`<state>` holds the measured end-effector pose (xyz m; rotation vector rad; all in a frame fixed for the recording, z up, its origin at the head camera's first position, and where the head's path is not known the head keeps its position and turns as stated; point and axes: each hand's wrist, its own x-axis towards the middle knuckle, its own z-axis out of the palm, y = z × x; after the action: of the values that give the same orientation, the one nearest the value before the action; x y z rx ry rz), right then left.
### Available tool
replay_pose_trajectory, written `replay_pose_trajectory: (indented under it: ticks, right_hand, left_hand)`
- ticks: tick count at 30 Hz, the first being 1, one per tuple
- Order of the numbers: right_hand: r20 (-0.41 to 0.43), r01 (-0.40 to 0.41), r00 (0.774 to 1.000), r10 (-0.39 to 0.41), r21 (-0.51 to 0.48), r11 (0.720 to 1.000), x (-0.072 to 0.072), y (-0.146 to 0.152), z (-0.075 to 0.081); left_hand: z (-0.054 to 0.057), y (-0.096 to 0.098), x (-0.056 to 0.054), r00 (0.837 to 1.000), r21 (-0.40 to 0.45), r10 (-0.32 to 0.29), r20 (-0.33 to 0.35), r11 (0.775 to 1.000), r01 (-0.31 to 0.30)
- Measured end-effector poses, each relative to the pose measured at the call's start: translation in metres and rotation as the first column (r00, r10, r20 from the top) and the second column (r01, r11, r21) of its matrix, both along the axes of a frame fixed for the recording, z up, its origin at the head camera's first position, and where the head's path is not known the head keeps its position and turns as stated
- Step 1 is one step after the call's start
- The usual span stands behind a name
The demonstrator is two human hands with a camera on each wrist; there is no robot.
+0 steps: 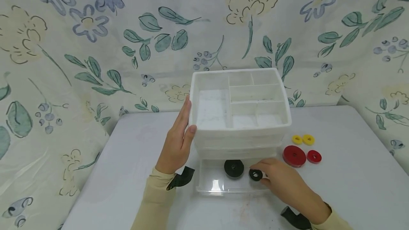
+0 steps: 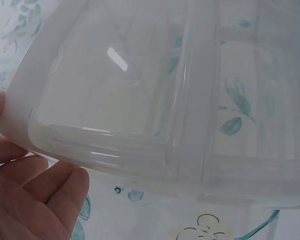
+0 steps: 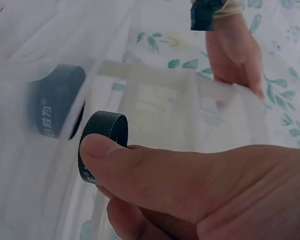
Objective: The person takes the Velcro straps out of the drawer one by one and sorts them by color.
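My right hand (image 1: 281,178) pinches a small black ring (image 1: 255,175) between thumb and fingers, over the pulled-out clear drawer (image 1: 211,184). In the right wrist view, the ring (image 3: 102,130) has a finely textured outer band. A larger black disc (image 1: 234,169) sits in the drawer to the left of it; white lettering shows on its side in the right wrist view. My left hand (image 1: 175,141) rests against the left side of the white box (image 1: 243,136), fingers extended along the wall and thumb at the front corner. The box's open top is divided into compartments.
Right of the box, two yellow rings (image 1: 302,139), a large red disc (image 1: 294,156) and a small red ring (image 1: 314,157) lie on the white table (image 1: 351,180). A flower-patterned cloth (image 1: 223,38) hangs behind. Dark straps (image 1: 180,178) are at both wrists.
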<state>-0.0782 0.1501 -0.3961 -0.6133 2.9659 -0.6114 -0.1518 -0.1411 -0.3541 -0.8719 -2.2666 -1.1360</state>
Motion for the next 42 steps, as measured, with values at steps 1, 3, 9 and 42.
replay_pose_trajectory:
  ticks: [1,3,9,42]
  right_hand:
    - [0.003,0.007,1.000,-0.007,-0.001,1.000,0.001,0.001,0.002]
    - [0.004,0.020,1.000,-0.020,-0.004,1.000,0.002,0.003,0.004]
    - [0.002,0.049,0.999,-0.049,-0.020,0.999,0.006,0.012,0.009]
    - [0.031,0.157,0.987,-0.157,0.003,0.988,0.012,0.059,0.005]
  left_hand:
    - [0.000,0.000,0.000,1.000,0.000,0.000,0.000,1.000,0.000]
    - [-0.001,0.000,0.000,1.000,0.002,0.000,0.000,1.000,0.000]
    - [-0.002,0.000,-0.003,1.000,0.004,-0.010,-0.002,1.000,0.010]
    - [0.000,-0.002,0.000,1.000,-0.005,-0.001,-0.007,1.000,0.001]
